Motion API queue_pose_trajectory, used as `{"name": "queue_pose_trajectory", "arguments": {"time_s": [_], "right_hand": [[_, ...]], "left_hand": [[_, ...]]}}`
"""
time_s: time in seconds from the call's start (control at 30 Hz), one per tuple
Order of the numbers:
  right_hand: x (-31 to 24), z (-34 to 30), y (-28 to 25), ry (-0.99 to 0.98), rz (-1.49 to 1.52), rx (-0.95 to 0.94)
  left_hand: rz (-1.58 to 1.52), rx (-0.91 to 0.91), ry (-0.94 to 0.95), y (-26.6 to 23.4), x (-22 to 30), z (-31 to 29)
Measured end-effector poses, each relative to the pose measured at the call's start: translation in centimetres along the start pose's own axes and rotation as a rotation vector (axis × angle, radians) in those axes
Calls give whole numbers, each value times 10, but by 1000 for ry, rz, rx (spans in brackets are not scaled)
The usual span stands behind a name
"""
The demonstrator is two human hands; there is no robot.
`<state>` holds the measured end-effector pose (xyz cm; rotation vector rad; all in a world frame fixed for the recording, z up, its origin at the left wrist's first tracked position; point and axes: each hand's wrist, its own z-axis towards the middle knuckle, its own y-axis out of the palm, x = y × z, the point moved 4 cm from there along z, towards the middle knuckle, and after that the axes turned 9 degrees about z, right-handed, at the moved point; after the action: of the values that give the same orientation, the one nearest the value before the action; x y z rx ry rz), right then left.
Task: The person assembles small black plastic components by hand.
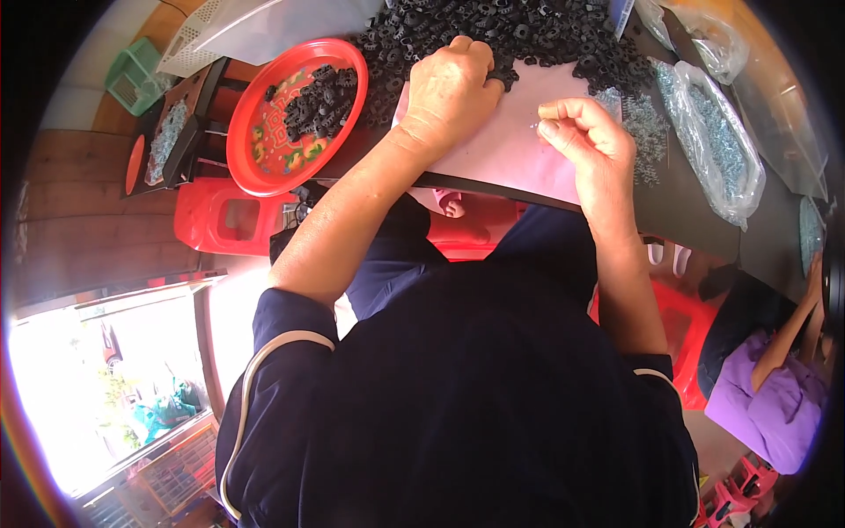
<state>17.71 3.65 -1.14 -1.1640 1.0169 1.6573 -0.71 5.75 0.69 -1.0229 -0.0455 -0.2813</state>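
My left hand (451, 92) is closed at the near edge of a heap of small black plastic parts (528, 26). One black plastic part (504, 76) shows at its fingertips; the hand itself hides much of the grip. Over the pink sheet (493, 150) my right hand (591, 145) pinches thumb and forefinger together. A tiny pale, shiny piece (533, 125) sticks out at those fingertips, too small to name. Beside the right hand lies a loose pile of small silvery metal pieces (641, 132), partly on the sheet's edge.
A red tray (245, 167) of black parts stands to the left. Clear plastic bags of silvery pieces (713, 145) lie at the right. A green basket (134, 77) and red stools (231, 218) are around the table. At the far right sits another person in purple (766, 392).
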Motion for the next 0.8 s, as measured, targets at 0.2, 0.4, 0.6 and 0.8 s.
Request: {"name": "queue_pose_trajectory", "arguments": {"time_s": [0.2,0.4,0.6,0.8], "right_hand": [[3,1,-1,-20,-22,-21],[3,1,-1,-18,-8,-2],[2,1,-1,-27,-26,-2],[3,1,-1,-22,16,12]], "left_hand": [[-45,44,63,1,-4,-1],[-112,125,143,-5,-1,-5],[-213,115,22,-13,-3,-15],[67,54,126,-8,13,-4]]}}
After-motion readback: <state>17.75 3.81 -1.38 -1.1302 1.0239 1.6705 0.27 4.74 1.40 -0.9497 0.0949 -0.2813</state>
